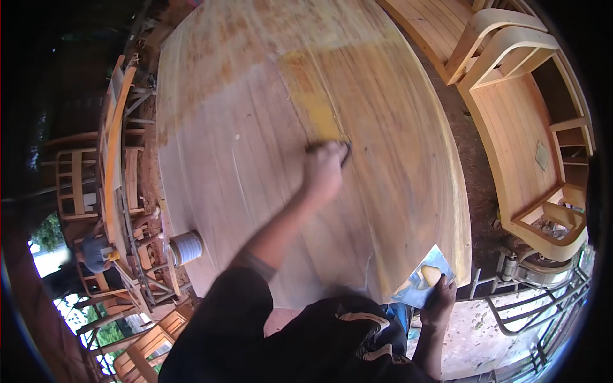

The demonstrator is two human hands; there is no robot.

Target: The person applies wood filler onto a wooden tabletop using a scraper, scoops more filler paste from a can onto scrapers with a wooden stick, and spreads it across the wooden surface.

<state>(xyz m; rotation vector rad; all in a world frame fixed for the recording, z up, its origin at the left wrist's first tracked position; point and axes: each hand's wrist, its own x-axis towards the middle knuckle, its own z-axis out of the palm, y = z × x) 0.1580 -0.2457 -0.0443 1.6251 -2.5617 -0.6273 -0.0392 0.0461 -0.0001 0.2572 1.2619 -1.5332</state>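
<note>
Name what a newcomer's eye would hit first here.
Probably the bright yellow patch on the broad wooden panel, right by the dark tool in the left hand. Then the bluish sheet with a pale lump, held by the right hand at the near right corner.

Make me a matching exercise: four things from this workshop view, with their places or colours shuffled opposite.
1. Left hand
2. Pale lump
3. Tin can
4. Fresh smear

A. At the left edge of the wooden tabletop
B. Yellow
C. At the dark-edged tool on the wood
D. On the bluish sheet held by the right hand

Right pairs: 1-C, 2-D, 3-A, 4-B
</note>
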